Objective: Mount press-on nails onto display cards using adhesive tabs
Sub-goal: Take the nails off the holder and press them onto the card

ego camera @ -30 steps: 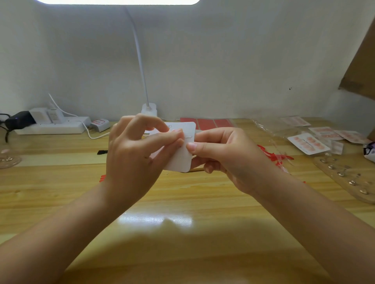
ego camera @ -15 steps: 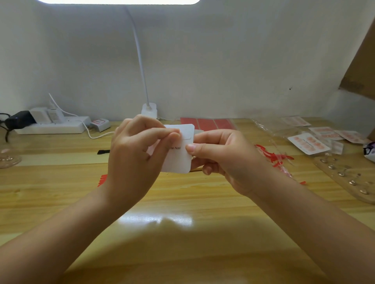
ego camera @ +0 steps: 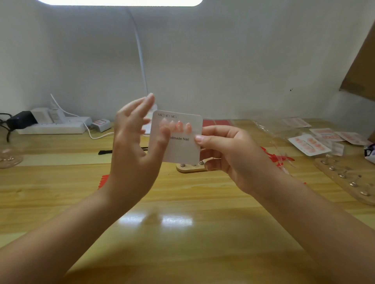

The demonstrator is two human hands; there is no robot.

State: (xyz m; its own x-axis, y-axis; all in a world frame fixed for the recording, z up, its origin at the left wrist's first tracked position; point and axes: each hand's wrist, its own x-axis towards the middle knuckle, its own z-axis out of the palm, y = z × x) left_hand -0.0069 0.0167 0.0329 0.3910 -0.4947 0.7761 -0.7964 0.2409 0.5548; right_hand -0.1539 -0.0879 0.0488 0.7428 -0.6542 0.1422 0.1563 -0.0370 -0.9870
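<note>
A glossy yellow wooden tabletop meets a plain white wall. A lit lamp panel glows along the top edge, its thin white stem curving down; its glare reflects off the wood

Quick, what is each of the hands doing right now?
Left hand: open, fingers spread, holding nothing.
Right hand: pinching the display card by its edge.
</note>
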